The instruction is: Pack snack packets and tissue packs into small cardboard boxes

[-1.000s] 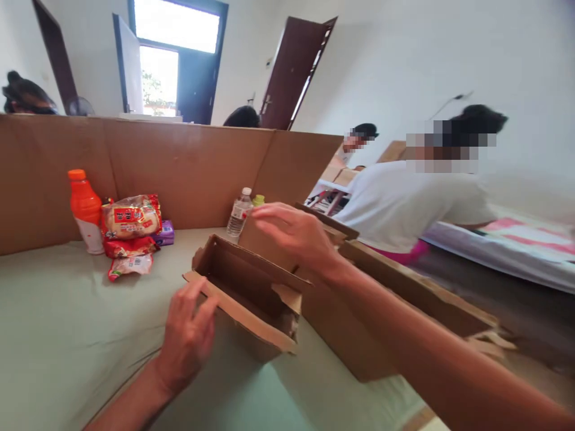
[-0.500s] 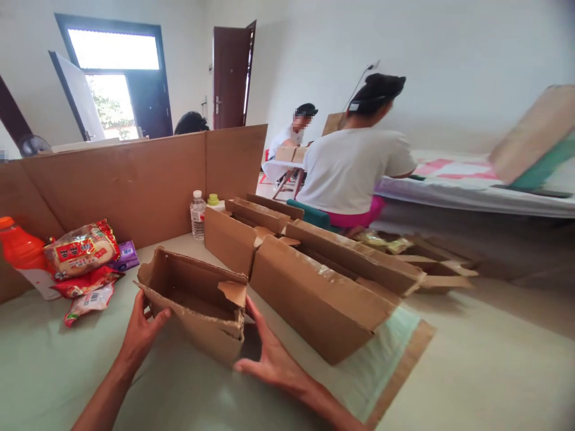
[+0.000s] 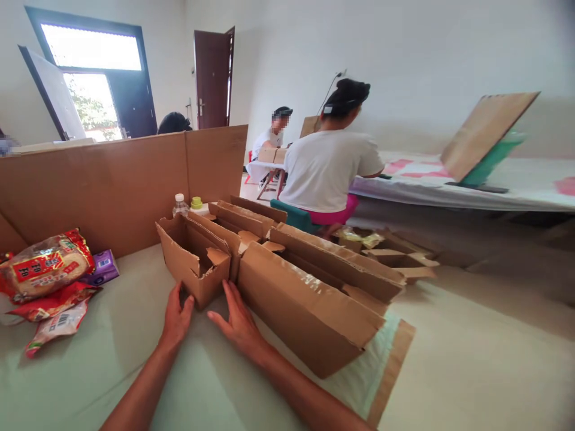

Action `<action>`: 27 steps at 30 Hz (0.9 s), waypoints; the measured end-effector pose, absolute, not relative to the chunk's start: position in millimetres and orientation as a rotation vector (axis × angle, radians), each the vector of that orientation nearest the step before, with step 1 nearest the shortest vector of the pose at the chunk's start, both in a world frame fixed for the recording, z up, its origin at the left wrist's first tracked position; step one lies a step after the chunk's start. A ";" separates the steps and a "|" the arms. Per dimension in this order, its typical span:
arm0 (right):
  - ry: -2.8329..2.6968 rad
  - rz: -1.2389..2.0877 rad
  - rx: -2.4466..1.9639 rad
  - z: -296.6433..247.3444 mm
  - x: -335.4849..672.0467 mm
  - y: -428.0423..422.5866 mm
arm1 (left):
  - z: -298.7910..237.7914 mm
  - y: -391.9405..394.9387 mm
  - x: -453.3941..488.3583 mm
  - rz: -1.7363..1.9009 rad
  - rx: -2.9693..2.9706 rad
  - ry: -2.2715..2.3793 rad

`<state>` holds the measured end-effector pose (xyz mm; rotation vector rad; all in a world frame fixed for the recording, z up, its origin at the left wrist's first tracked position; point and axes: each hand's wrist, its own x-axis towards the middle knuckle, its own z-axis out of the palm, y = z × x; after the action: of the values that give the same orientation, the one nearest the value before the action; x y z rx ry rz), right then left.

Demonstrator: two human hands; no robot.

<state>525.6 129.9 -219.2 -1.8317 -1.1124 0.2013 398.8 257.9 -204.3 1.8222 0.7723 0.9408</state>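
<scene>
A small open cardboard box [image 3: 191, 263] stands on the pale green cloth [image 3: 108, 353], pushed up against the other boxes. My left hand [image 3: 176, 320] lies flat beside its near left corner, fingers stretched and touching the box. My right hand [image 3: 238, 323] rests flat at its near right side, fingers spread, between this box and a long open carton [image 3: 309, 311]. Neither hand grips anything.
More open cartons [image 3: 242, 218] stand behind, with a water bottle [image 3: 180, 206] and a green-capped bottle [image 3: 196, 204]. Snack packets [image 3: 47, 272] lie at the left. A cardboard wall [image 3: 112, 185] fences the back. A person in a white shirt [image 3: 330, 167] sits at a neighbouring table.
The small box has slid away from me and turned end-on against the other cartons. Both hands followed it and now lie flat at its near end. The view has shifted right.
</scene>
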 end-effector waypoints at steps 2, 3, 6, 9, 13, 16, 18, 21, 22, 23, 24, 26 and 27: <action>-1.167 0.206 -1.908 -217.4 522.9 126.5 | -211.8 245.0 389.7 0.937 1.887 0.779; -1.180 0.214 -1.933 -213.5 519.6 122.6 | -213.9 239.2 384.5 0.936 1.923 0.780; -1.262 0.177 -1.936 -187.6 503.4 97.6 | -215.1 226.3 370.4 0.933 2.035 0.760; -1.378 -0.142 -1.862 -143.2 493.0 51.6 | -213.0 218.6 359.2 0.915 2.152 0.712; -1.186 -0.650 -1.921 -81.8 522.9 -10.2 | -211.3 208.1 341.8 0.894 2.271 0.662; -1.091 -0.537 -2.159 -55.9 555.6 -35.6 | -209.7 194.9 328.0 0.917 2.312 0.687; -1.173 -0.359 -2.189 -49.6 563.2 -44.1 | -203.8 180.8 324.2 0.938 2.330 0.697; -1.387 -0.235 -2.070 -48.2 553.4 -49.7 | -178.5 151.4 336.6 0.976 2.413 0.565; -1.443 -0.217 -2.041 -47.8 548.3 -50.4 | -165.5 141.0 346.4 0.999 2.458 0.473; -1.490 -0.190 -2.025 -46.7 544.2 -50.6 | -151.2 131.3 358.5 1.024 2.506 0.364; -1.527 -0.159 -2.022 -44.8 541.8 -50.3 | -136.7 122.9 372.1 1.052 2.544 0.252; -1.582 -0.101 -2.031 -38.9 543.8 -47.9 | -111.5 112.0 400.3 1.030 2.609 0.060; -1.593 -0.086 -2.040 -35.2 548.2 -45.3 | -102.6 109.6 412.9 0.991 2.631 0.000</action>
<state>548.2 -45.3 -35.2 -2.0398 -1.5929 -0.0864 412.9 109.6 -102.6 2.6310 -0.0002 0.9914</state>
